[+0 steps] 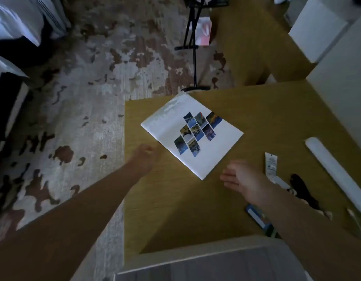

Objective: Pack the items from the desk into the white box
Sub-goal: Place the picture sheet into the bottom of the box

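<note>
A white booklet [192, 132] with a mosaic of small photos lies at an angle on the yellow-brown desk [175, 209]. My left hand [145, 157] hovers just left of the booklet near the desk's left edge, fingers loosely curled, holding nothing. Just off the booklet's near corner is my right hand [242, 179], fingers relaxed and empty. The white box [196, 258] stands open at the near edge of the desk, below my arms. To the right lie a white paper tag [271, 165], a white tube [336, 175], a black item [303, 191] and a blue item [256, 216] partly hidden by my right forearm.
A black stand [193, 47] rises from the patterned carpet [74, 118] beyond the desk. A second yellow-brown surface [252, 37] at the back carries a white block [315, 27]. A pale wall or cabinet [346, 94] borders the desk's right side.
</note>
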`<move>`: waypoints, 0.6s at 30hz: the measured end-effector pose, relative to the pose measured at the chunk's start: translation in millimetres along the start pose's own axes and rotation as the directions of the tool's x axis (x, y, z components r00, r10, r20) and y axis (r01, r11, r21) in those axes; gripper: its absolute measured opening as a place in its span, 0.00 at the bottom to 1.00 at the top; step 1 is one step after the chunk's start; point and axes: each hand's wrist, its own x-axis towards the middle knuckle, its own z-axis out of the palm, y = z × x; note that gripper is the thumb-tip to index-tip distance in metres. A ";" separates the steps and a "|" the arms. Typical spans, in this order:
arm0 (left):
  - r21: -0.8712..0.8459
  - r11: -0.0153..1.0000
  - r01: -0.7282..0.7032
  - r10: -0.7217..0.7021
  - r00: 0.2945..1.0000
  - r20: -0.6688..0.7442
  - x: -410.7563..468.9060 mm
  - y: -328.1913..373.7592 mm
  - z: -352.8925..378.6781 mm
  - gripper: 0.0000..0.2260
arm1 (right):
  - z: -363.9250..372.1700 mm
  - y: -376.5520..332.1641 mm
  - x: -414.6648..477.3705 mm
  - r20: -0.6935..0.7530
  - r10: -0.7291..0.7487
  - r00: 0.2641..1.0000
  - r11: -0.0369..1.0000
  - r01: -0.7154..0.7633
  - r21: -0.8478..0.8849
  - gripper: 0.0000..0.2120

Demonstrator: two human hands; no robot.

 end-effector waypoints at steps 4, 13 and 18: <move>0.296 0.948 -0.121 0.167 0.976 -0.137 50.9 18.6 5.8 0.16 | 10.8 7.1 31.1 -0.075 0.094 0.993 0.992 -0.088 0.087 0.14; 0.611 0.783 -0.116 0.207 0.975 -0.081 93.1 21.6 20.8 0.29 | 24.5 1.0 51.6 0.002 0.167 0.986 0.960 -0.163 0.228 0.16; 0.440 0.897 -0.035 0.123 0.977 -0.174 78.9 25.0 18.0 0.31 | 29.8 8.3 52.6 -0.065 0.183 0.981 0.963 -0.166 0.214 0.10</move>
